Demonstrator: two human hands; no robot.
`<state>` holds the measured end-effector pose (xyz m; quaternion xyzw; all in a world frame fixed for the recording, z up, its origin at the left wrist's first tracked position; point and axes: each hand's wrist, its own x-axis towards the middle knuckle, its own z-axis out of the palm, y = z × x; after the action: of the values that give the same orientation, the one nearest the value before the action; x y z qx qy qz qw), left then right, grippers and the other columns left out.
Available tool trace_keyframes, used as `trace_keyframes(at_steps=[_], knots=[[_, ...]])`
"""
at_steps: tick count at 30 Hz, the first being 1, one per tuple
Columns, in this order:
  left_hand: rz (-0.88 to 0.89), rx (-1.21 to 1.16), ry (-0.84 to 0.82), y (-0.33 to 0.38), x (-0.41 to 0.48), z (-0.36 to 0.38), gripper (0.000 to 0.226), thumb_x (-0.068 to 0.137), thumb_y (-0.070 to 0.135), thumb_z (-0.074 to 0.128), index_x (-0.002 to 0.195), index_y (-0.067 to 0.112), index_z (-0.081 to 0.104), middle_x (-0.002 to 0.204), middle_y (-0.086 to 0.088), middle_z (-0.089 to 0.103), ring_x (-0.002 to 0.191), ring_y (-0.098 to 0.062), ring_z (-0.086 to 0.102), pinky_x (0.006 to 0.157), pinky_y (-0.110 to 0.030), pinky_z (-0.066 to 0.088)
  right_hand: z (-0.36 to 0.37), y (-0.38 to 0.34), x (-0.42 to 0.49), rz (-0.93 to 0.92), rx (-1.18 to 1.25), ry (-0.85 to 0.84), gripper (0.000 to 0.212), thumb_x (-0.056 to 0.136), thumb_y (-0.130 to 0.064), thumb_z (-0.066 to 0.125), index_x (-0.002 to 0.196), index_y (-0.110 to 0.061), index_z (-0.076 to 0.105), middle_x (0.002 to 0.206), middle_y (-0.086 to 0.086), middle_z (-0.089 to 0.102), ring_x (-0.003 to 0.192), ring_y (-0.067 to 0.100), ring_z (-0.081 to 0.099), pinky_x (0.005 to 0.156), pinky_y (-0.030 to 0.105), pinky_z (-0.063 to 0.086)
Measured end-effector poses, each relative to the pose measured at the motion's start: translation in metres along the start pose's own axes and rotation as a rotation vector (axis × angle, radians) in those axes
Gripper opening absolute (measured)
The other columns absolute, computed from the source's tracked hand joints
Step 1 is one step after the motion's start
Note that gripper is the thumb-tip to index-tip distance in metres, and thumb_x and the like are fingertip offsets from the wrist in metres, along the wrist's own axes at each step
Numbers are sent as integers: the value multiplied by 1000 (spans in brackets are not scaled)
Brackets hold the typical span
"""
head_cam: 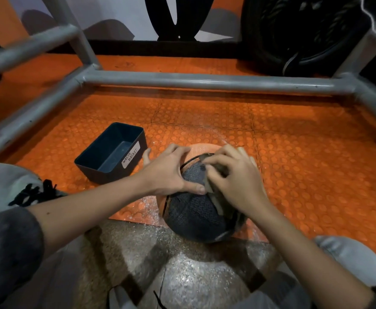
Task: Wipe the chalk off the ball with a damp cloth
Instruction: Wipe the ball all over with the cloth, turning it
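Ball (pixel 193 217) sits on your bumpy orange mat (pixel 305 163), by the speckled grey floor (pixel 182 275). Your left hand (pixel 167 172) lies flat and spread on it. Your right hand (pixel 238 181) curls round the cloth (pixel 209 186) on top.

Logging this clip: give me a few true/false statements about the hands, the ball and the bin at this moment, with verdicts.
1. The right hand presses a crumpled brownish cloth against the orange and dark grey ball. True.
2. The left hand is lifted clear of the ball. False: it rests on the ball's top, fingers spread.
3. The dark rectangular plastic bin labelled WASTE BASKET stands to the right of the ball. False: it stands to the ball's left.
4. The ball is at the near edge of the orange studded floor mat. True.
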<state>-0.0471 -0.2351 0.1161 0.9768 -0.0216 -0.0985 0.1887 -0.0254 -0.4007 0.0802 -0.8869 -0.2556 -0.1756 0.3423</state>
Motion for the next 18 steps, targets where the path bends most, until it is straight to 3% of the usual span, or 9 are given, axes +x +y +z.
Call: trace_keyframes(at_steps=[2,5,6,9,11,13,16,18], knots=[[7,5,-5,-2,-3,0,114,52,76,57,147,26,21,149,8,26,139,-12,25,112,-54,-8,-2,19,4,136,125,53,12,86,-19,63,89,-23,74,83,-13,55,88,15,49,78,33,37],[24,24,8,1,-2,1,108,59,74,62,147,26,21,149,8,27,139,-12,24,112,-54,-8,-10,43,13,410,280,151,19,84,-8,64,84,-27,68,79,-15,54,89,23,61,72,15,40],[33,35,11,2,0,2,106,61,72,64,147,25,22,149,8,27,139,-12,24,113,-54,-7,-10,43,14,441,270,154,19,85,-8,63,83,-27,68,79,-15,54,89,23,61,70,15,40],[65,48,11,4,5,3,107,62,71,65,147,23,22,149,9,26,138,-12,26,114,-54,-7,-5,19,12,308,98,106,12,86,-18,63,88,-22,73,84,-13,54,90,17,54,79,31,40],[89,53,1,2,5,4,107,62,71,66,148,24,20,150,10,24,138,-11,25,114,-54,-8,0,-2,8,111,-2,40,13,87,-20,63,93,-21,74,86,-12,52,86,12,44,78,32,35],[113,65,-14,-1,3,4,107,64,71,64,148,25,18,152,12,22,140,-9,23,113,-53,-9,-3,-4,13,43,-3,-30,13,86,-21,62,92,-23,74,84,-12,53,85,12,42,78,33,34],[129,68,-4,-1,0,5,105,64,71,61,148,25,19,153,14,20,140,-8,22,113,-53,-11,-13,26,28,224,142,-33,15,85,-17,63,92,-24,74,83,-9,57,87,16,54,80,31,43],[138,50,-3,1,-1,5,104,64,70,63,147,26,20,152,14,21,140,-8,22,113,-53,-12,-18,41,34,407,333,-14,17,85,-9,64,92,-22,71,88,1,62,85,15,60,73,13,45]])
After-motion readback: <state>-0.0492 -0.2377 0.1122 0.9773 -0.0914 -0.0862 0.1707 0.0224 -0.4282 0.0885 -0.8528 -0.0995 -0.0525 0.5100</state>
